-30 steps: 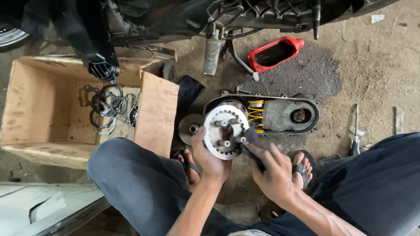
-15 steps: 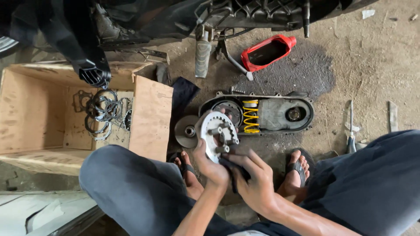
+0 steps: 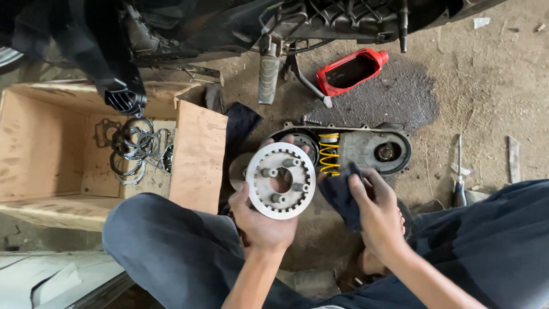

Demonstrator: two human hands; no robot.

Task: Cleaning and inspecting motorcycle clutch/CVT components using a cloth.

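- Head view: left hand [image 3: 260,220] has its fingers wrapped around a toothed disc [image 3: 280,181], held above the knees; right hand [image 3: 374,209] clutches a dark rag [image 3: 340,194] just beside it.
- Disc face looks pale and clean, so wiping seems well along; the case [image 3: 366,150] with its yellow spring [image 3: 327,154] lies open on the ground.
- Disc's back is hidden; the parts in the box [image 3: 197,154] are hard to make out.

Open dirt floor to the right past the screwdriver [image 3: 458,171], transmission cover [image 3: 366,150] with yellow spring [image 3: 328,153] close ahead, red bottle [image 3: 350,70] and motorcycle underside [image 3: 297,23] blocking beyond, cardboard box [image 3: 197,154] walling the left, knees hemming both sides.
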